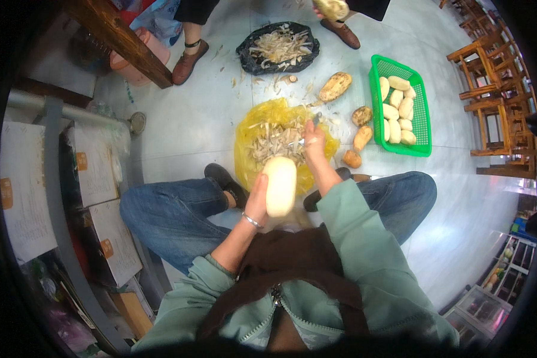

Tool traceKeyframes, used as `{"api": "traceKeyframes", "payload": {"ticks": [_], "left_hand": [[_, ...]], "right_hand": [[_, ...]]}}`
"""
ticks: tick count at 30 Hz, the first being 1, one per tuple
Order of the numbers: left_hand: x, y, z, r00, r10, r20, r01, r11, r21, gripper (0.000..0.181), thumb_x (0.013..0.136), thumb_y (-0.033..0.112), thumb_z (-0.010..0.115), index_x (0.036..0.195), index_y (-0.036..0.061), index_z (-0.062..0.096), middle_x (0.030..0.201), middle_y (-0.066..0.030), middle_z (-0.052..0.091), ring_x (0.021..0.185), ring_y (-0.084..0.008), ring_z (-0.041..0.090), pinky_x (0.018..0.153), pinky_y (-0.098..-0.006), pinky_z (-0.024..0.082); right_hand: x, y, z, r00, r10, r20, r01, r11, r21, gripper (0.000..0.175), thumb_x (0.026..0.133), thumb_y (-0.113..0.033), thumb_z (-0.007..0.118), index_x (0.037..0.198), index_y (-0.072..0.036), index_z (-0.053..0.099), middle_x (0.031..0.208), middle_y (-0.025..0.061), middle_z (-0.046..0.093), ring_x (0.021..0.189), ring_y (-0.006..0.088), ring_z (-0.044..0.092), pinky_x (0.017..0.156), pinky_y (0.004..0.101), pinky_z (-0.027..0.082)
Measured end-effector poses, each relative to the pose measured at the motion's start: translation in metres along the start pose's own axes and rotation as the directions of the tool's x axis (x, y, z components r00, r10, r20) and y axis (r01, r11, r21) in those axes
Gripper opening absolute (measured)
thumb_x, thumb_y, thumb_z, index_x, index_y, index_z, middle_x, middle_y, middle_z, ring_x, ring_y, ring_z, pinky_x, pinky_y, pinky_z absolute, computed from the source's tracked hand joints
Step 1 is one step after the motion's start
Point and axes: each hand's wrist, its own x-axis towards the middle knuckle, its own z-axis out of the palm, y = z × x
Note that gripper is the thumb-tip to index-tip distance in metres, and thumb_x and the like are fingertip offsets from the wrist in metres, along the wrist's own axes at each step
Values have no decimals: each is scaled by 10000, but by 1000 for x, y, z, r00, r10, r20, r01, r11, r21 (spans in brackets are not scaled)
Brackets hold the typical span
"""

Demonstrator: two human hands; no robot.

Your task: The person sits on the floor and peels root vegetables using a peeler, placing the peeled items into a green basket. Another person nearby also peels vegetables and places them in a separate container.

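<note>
My left hand (258,197) grips a peeled, pale lotus root segment (281,185), held upright in front of my apron. In my right hand (314,142) is a peeling tool with a grey handle (317,118); a bit of its metal shows beside the fingers, but the hand hides most of it. It is apart from the root, further from me. Below both hands a yellow plastic bag (245,145) lies spread on the floor, holding a heap of peelings (273,138).
A green plastic basket (409,151) with several peeled segments stands to the right. Unpeeled lotus roots (335,87) lie beside it. Across from me, another person's shoes (190,61) flank a black bag (246,62) of peelings. Boxes (94,168) fill a left-hand rack; wooden stools (485,71) stand right.
</note>
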Motion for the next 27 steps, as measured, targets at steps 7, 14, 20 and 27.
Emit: {"api": "traceKeyframes", "payload": {"ticks": [7,14,20,27], "left_hand": [[3,2,-4,949,-216,229,297,857,-421,516,839,453,267,1182,77,348,1102,-64,472,962,-179,487,810,-321,408],[18,19,-3,966,-256,-31,248,955,-160,456,839,422,318,1123,74,403,1032,-77,509,898,-194,521,750,-346,438],[12,16,11,900,-377,220,427,660,-618,485,799,508,311,1133,168,403,1063,-63,492,942,-242,495,721,-453,423],[17,-2,9,961,-276,24,207,658,-724,474,813,488,281,1132,161,405,1081,-59,468,964,-254,464,768,-437,411]], "right_hand": [[-25,16,-2,662,398,635,-741,474,475,300,821,-303,406,574,-134,385,480,-9,381,421,123,370,412,245,334],[-37,3,14,760,541,361,-630,474,615,240,833,-270,400,643,-123,404,498,-21,392,452,115,372,412,247,333],[-79,-55,-2,966,113,231,-213,853,476,240,839,-257,407,680,-81,437,531,-15,406,469,88,366,421,233,305],[-84,-36,2,987,-75,141,35,963,268,255,838,-248,421,674,-54,444,526,-19,405,452,64,361,412,216,290]]}}
